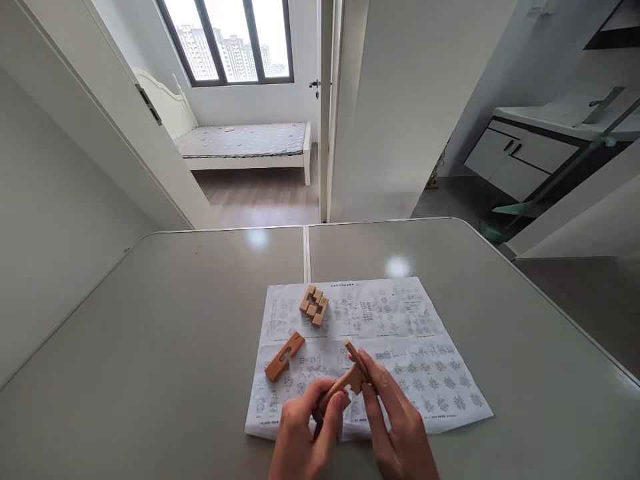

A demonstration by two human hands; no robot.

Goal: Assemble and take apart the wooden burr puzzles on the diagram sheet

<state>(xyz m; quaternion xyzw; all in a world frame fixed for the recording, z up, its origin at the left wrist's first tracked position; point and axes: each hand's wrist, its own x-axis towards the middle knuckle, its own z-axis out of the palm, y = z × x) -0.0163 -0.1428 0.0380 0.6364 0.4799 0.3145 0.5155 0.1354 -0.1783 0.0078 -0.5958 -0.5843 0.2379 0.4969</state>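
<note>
My left hand (310,427) grips a notched wooden puzzle piece (340,388) between thumb and fingers. My right hand (393,413) pinches a second wooden puzzle piece (354,355), a slim bar that slants across the end of the first one. The two pieces touch or interlock; which of these I cannot tell. Both are held above the lower part of a printed instruction sheet (430,327). On the sheet, left of my hands, lies a reddish-brown notched wooden block (285,357). Farther back sits a small cluster of light wooden pieces (315,306).
The sheet lies on a grey table (150,347) with a seam (307,253) running toward its far edge. Beyond stand a wall (400,100), an open doorway with a bed (245,140) under a window, and a white cabinet with a sink (525,153) at right.
</note>
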